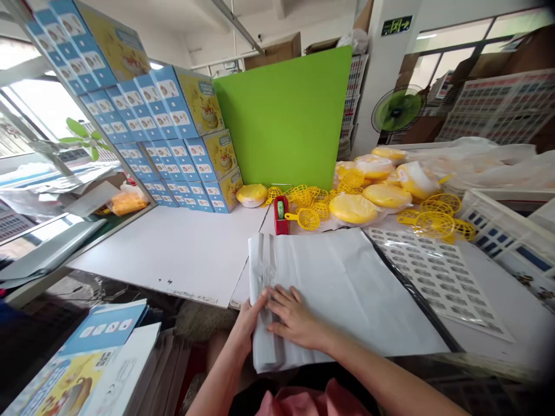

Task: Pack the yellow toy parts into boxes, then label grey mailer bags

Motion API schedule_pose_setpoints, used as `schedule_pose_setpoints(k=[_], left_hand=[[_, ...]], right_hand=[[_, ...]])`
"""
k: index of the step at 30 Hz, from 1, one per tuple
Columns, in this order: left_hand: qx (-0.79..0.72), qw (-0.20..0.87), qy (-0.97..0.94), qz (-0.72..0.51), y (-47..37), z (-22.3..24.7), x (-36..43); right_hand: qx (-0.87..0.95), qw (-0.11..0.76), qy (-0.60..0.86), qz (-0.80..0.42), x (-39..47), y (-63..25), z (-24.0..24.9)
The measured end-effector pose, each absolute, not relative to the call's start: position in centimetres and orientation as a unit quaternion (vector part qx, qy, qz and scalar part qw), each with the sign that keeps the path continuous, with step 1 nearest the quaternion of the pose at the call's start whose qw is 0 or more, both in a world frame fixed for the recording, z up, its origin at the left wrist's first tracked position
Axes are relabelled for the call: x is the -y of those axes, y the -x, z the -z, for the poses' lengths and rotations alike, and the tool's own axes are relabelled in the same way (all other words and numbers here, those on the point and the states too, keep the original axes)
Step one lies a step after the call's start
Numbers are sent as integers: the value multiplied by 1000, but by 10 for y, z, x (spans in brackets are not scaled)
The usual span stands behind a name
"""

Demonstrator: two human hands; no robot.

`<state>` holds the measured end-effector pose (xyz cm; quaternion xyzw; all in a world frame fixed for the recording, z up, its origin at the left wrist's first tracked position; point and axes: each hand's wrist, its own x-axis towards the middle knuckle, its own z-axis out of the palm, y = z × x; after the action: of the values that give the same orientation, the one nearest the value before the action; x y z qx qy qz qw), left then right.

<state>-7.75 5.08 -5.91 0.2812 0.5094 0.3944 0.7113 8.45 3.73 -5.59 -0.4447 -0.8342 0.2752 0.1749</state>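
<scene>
A large grey-white plastic bag (342, 283), with a black strip along its right edge, lies flat before me at the table's front. It may be several layers thick. At the bag's left edge is my left hand (248, 326), its thumb on top and its other fingers mostly hidden, closed on that edge. My right hand (297, 320) rests palm down on the bag with its fingers spread, just right of the left thumb. Beyond the bag's top edge stands a red tape dispenser (281, 215) with a green roll.
Blue and yellow boxes (173, 127) are stacked at the left behind the white table (182, 248). Yellow net scoops (309, 218) and wrapped yellow items (353, 208) lie toward the back right. A label sheet (446, 277) and white basket (511, 225) are right. Flattened cartons (108, 352) sit lower left.
</scene>
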Motion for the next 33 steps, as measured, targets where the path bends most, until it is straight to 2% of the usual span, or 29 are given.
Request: schedule_pose_setpoints(k=[4, 9, 15, 22, 33], left_hand=[[-523, 695, -304, -389, 78, 61, -51], [-535, 672, -325, -395, 77, 67, -52], [-559, 638, -319, -422, 83, 76, -54], [-570, 590, -390, -418, 98, 75, -60], [-593, 526, -445, -417, 111, 90, -66]], right_hand=[[809, 244, 479, -237, -47, -75, 66], [787, 257, 521, -209, -60, -69, 70], [848, 194, 466, -165, -77, -68, 63], [862, 174, 464, -103, -91, -63, 66], [926, 115, 358, -29, -103, -68, 57]])
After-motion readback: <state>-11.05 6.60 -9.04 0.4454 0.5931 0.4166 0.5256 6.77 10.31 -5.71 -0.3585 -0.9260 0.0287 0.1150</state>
